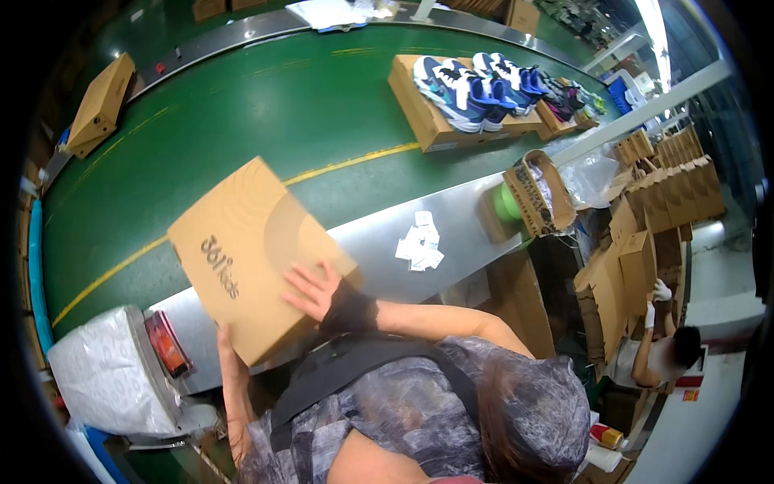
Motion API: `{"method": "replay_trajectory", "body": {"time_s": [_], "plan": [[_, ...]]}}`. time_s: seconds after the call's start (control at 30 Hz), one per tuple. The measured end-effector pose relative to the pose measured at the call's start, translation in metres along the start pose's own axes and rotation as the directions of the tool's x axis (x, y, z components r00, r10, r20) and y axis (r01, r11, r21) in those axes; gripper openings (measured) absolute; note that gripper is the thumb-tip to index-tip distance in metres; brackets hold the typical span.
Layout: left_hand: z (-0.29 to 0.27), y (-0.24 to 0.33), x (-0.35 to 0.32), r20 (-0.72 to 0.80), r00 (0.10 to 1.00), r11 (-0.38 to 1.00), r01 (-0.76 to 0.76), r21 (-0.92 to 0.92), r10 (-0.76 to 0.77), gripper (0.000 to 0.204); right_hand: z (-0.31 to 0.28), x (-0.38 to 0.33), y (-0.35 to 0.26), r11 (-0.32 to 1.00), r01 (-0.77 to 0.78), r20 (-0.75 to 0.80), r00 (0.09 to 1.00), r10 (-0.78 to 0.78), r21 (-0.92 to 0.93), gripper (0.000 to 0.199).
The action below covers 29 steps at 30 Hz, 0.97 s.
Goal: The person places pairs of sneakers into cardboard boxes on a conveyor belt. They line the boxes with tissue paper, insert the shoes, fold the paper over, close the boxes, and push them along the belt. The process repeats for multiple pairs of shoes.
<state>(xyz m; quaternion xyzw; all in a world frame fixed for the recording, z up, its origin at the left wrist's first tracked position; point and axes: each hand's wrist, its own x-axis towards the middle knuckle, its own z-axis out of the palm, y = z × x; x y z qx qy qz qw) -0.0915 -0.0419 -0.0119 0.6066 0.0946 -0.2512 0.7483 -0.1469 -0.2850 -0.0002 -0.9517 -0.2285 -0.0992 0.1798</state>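
A brown cardboard shoebox (250, 234), its lid closed and dark print on top, sits tilted over the near edge of the steel ledge and the green belt. My right hand (314, 292) lies on its lid with fingers spread, a black band round the wrist. At the box's near left corner, my left hand (226, 337) grips the side; only part of the thumb side shows and the other fingers are hidden. Right of the box, several small white paper packets (419, 242) lie on the steel ledge (363, 242).
Blue and white sneakers (472, 93) stand on cardboard boxes on the green belt (234, 121). A carton (542, 194) sits at the ledge's right end. At left are a silvery-white padded bundle (117, 375) and a red-framed flat object (167, 343). Another person (657, 359) works at far right.
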Motion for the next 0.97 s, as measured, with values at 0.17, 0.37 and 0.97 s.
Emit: {"method": "replay_trajectory", "body": {"time_s": [0.17, 0.37, 0.97], "plan": [[0.023, 0.065, -0.003, 0.075, 0.814, 0.792, -0.578, 0.197, 0.576, 0.086, -0.051, 0.006, 0.001, 0.785, -0.213, -0.327, 0.823, 0.465, 0.581, 0.059], [0.003, 0.048, 0.004, -0.002, 0.91, 0.889, -0.404, 0.213, 0.414, 0.064, -0.046, -0.021, 0.041, 0.34, -0.393, -0.335, 0.084, 0.939, 0.855, 0.03], [-0.052, 0.077, 0.206, -0.085, 0.982, 0.91, -0.121, 0.396, 0.168, 0.055, -0.002, -0.046, 0.034, 0.991, 0.117, -0.069, 0.99, -0.122, -0.071, 0.048]]}}
